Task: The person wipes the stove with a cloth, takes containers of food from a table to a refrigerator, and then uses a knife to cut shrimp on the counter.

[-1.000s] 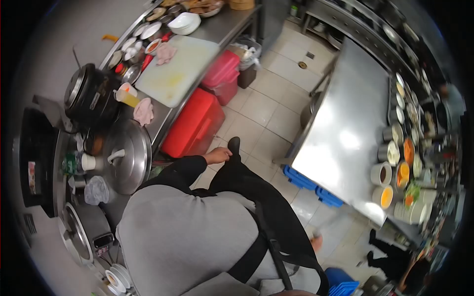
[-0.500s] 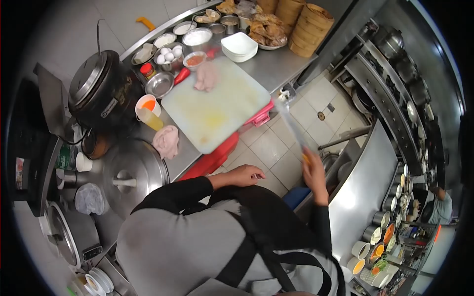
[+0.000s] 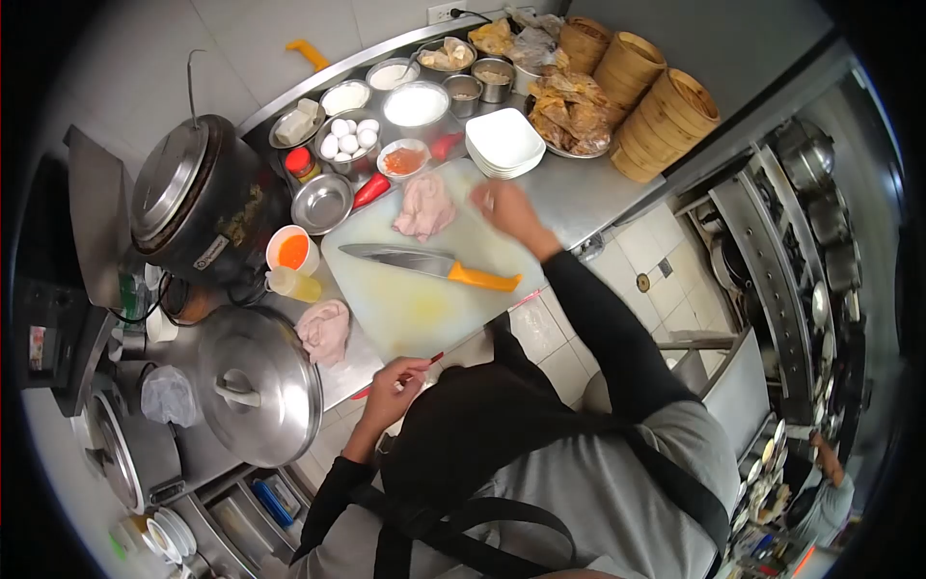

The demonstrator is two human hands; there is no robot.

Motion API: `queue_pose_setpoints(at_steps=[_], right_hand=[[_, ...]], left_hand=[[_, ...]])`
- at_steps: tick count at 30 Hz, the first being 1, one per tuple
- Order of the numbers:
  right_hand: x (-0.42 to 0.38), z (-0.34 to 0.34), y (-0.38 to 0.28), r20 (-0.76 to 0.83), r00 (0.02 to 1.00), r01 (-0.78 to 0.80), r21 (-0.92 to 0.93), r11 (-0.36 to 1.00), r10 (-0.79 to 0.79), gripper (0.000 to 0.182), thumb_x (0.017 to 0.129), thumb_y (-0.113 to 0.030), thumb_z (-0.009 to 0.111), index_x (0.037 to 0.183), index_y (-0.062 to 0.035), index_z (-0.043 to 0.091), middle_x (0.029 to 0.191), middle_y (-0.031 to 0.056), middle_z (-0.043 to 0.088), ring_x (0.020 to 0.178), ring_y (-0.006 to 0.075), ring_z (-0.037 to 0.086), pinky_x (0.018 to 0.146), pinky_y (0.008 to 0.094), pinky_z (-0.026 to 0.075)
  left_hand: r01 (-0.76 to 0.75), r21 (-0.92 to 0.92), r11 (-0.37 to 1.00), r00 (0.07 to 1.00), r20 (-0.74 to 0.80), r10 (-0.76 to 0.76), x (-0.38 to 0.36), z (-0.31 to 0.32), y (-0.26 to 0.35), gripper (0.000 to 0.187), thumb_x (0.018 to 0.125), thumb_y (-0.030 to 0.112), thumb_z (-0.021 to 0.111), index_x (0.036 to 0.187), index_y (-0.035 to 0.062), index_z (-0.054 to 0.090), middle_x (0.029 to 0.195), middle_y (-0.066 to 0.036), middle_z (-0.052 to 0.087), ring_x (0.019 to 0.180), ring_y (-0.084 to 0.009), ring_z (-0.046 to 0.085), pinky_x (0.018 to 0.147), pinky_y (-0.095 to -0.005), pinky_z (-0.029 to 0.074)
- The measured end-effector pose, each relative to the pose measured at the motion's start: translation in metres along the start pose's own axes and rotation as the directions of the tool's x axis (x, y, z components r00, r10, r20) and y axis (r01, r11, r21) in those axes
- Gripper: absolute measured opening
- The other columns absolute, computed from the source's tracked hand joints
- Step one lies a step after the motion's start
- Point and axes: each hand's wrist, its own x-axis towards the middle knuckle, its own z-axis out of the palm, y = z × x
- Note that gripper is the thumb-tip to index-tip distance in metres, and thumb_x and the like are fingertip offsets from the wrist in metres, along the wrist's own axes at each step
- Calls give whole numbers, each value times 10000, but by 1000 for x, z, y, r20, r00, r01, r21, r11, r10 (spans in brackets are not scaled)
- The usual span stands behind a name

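Hovering by the pale rectangular cutting board's (image 3: 386,311) right edge: blurred right hand (image 3: 506,210), grip can't be told. Left hand (image 3: 394,388) half-curled, slim dark-red item (image 3: 436,358) at fingertips, hold uncertain. Steel-bladed, yellow-handled knife (image 3: 453,269) flat on board, handle rightward, presumably for easy grasp.

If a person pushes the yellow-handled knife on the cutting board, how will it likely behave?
The knife would probably slide rather than roll, as its broad blade lies flat on the cutting board. It is likely stiff, because the blade looks wide and metallic. The handle may overhang soon, being near the board's edge.
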Motion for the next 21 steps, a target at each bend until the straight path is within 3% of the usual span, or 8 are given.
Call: queue_pose_setpoints(at_steps=[6, 9, 10, 11, 12, 14, 17, 21], right_hand=[[233, -21, 141, -292, 956, -89, -159, 983, 39, 218, 875, -241, 655, 839, -43, 740, 788, 205, 698, 774, 394, 691, 662, 494, 530], [280, -19, 192, 340, 938, 286, -657, 698, -64, 197, 863, -181, 652, 798, -18, 743, 737, 166, 716, 718, 332, 721, 644, 453, 570], [288, -3, 198, 135, 954, -247, -158, 956, 269, 206, 870, -176, 642, 836, 1, 742, 776, 168, 724, 716, 322, 725, 650, 431, 580], [295, 11, 197, 166, 769, -617, 446, 648, 618, 220, 877, -170, 632, 875, 20, 742, 815, 171, 731, 713, 312, 729, 655, 409, 590], [300, 11, 204, 185, 767, -623, 446, 643, 615, 220, 877, -170, 632, 875, 20, 742, 815, 171, 731, 713, 312, 729, 655, 409, 590], [308, 22, 235, 376, 913, -41, -297, 954, 156, 290, 881, -198, 627, 957, 65, 723, 927, 193, 734, 791, 283, 744, 656, 380, 597], [301, -33, 167, 329, 825, -447, -120, 887, 460, 358, 870, -234, 631, 1008, 89, 704, 996, 204, 728, 913, 310, 736, 736, 418, 594], [301, -61, 155, 113, 979, -95, -475, 875, 167, 335, 843, -251, 653, 972, 53, 712, 976, 224, 721, 979, 348, 708, 808, 459, 568]], left_hand=[[24, 165, 986, 918, -394, 44, 50, 24, 49, 204, 925, 29, 655, 1124, 27, 699, 1006, -62, 706, 877, -125, 634, 746, -263, 491], [73, 94, 993, 857, -514, -14, 76, 44, 67, 203, 923, 16, 652, 1119, 26, 701, 1004, -64, 699, 890, -134, 628, 762, -269, 490], [98, 158, 983, 855, -519, -1, 83, 48, 73, 206, 921, 11, 651, 1121, 20, 697, 1011, -66, 694, 898, -136, 624, 777, -272, 491], [110, 159, 981, 849, -528, -10, 93, 51, 80, 206, 921, 11, 651, 1121, 20, 697, 1011, -66, 694, 898, -136, 624, 777, -272, 491], [115, 166, 979, 838, -545, -6, 103, 53, 86, 206, 922, 10, 651, 1124, 17, 693, 1013, -67, 692, 905, -134, 623, 788, -272, 490], [119, 185, 976, 823, -568, 7, 118, 56, 94, 203, 931, 17, 651, 1132, 13, 686, 1023, -68, 690, 931, -129, 618, 811, -273, 489], [62, 28, 998, 801, -597, -33, 152, 59, 104, 179, 941, 37, 656, 1115, 4, 687, 993, -59, 684, 905, -122, 617, 805, -268, 492], [47, 136, 990, 847, -531, 33, 238, 42, 130, 183, 952, 81, 668, 1109, -10, 691, 928, -33, 662, 843, -92, 610, 776, -245, 490]])
